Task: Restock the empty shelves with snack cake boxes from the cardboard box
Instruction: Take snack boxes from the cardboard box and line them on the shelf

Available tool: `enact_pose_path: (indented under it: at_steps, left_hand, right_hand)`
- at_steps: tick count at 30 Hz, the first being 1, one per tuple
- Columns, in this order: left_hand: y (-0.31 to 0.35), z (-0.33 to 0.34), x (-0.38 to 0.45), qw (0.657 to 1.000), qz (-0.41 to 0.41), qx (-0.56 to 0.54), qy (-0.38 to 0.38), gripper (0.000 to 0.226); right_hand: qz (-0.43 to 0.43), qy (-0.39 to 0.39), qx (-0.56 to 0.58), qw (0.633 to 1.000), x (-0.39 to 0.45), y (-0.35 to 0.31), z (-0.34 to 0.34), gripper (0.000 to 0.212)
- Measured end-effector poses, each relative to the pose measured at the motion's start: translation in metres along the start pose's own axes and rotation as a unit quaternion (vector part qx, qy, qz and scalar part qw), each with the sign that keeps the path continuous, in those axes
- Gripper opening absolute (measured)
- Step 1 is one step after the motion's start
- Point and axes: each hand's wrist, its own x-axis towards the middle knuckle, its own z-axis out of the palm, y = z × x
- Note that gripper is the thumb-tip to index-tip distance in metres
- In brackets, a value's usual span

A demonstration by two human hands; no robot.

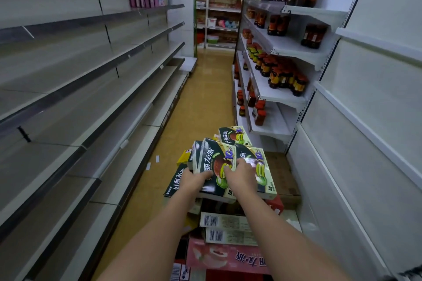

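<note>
Green snack cake box (215, 166), front face: white Chinese characters "丽友·派" and a purple "10". Neighbouring green box (255, 169): "派" and "10". Dark box (177, 181) lying below: "好丽友·派" along its side. Pink box (228, 258), seen upside down: apparently the same "友·派". White barcode labels (225, 221): print too small to read.

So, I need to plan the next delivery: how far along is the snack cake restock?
Barely begun. Done: nothing visible, as the grey shelves on the left hold no snack cake boxes along most of their length. In hand: the left hand and right hand each have a grip on green snack cake boxes lifted over the pile. Left: more boxes below, plus nearly every left shelf.
</note>
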Motion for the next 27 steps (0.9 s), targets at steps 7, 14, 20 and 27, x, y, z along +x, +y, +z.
enact_pose_path:
  at_steps: [7, 14, 20, 27]
  left_hand:
    - [0.015, -0.019, -0.009, 0.998, 0.0, -0.056, -0.009, 0.034]
    - [0.009, -0.054, -0.035, 0.992, -0.001, -0.121, -0.028, 0.057]
    - [0.0, -0.089, -0.071, 0.987, 0.017, -0.16, 0.023, 0.057]
    - [-0.04, -0.144, -0.116, 0.952, 0.003, -0.216, 0.218, 0.059]
  right_hand:
    - [-0.012, -0.047, 0.084, 0.995, 0.009, -0.006, 0.0, 0.051]
    - [0.037, -0.171, 0.307, 0.936, -0.004, -0.037, 0.016, 0.072]
    - [0.017, -0.278, 0.343, 0.897, -0.032, -0.058, 0.043, 0.079]
    - [0.002, -0.434, 0.325, 0.84, -0.079, -0.082, 0.075, 0.045]
